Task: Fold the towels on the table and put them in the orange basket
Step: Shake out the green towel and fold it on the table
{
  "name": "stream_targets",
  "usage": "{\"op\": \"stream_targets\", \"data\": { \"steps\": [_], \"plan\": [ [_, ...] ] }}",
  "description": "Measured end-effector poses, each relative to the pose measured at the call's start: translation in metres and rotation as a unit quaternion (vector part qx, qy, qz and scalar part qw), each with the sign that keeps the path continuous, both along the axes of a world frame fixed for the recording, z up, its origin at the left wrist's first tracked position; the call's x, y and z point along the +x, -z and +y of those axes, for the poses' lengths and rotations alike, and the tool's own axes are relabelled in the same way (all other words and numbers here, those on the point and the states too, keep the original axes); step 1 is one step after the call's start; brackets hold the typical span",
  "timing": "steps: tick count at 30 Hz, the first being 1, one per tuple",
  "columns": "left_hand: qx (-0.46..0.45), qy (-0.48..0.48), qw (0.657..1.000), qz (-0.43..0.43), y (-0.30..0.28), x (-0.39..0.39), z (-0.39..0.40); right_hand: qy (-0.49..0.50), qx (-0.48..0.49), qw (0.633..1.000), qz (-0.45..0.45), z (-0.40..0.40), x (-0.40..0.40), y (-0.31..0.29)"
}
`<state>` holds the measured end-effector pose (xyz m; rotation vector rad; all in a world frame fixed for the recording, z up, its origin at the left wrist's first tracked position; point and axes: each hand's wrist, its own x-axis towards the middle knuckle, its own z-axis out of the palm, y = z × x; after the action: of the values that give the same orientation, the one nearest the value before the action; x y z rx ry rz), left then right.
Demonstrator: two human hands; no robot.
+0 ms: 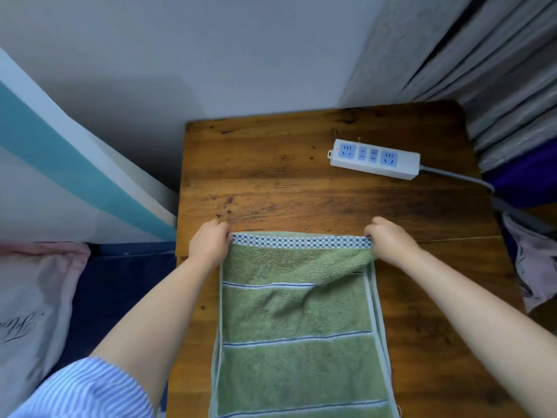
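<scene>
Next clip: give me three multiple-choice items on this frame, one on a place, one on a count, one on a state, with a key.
1. Where does the white power strip lie on the brown wooden table?
A. far right part
B. near left corner
C. under the towel

2. How many hands hold the green striped terry towel?
A. none
B. one
C. two

3. How is the towel's far checked edge?
A. rolled up
B. pinched at both corners
C. hanging off the far end

Key: 1 A, it sits beyond the towel, toward the right. 2 C, the left hand and right hand both grip it. 3 B, the fingers pinch each corner.
</scene>
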<state>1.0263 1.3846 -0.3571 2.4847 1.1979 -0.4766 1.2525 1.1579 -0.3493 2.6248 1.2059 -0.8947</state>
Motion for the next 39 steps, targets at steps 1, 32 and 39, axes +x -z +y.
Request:
{"op": "stream_targets", "data": {
  "steps": [1, 32, 39],
  "plan": [
    [-0.001, 0.007, 1.000, 0.008, 0.003, 0.001, 0.000, 0.007, 0.007, 1.000, -0.007, 0.000, -0.003, 0.004],
    [-0.092, 0.066, 0.994, -0.015, -0.024, -0.020, 0.005, 0.004, 0.090, 0.994, 0.056, -0.022, -0.009, 0.000],
    [-0.042, 0.117, 0.992, 0.038, -0.040, -0.044, 0.007, 0.075, 0.185, 0.973, 0.120, -0.019, -0.014, -0.026]
  ]
}}
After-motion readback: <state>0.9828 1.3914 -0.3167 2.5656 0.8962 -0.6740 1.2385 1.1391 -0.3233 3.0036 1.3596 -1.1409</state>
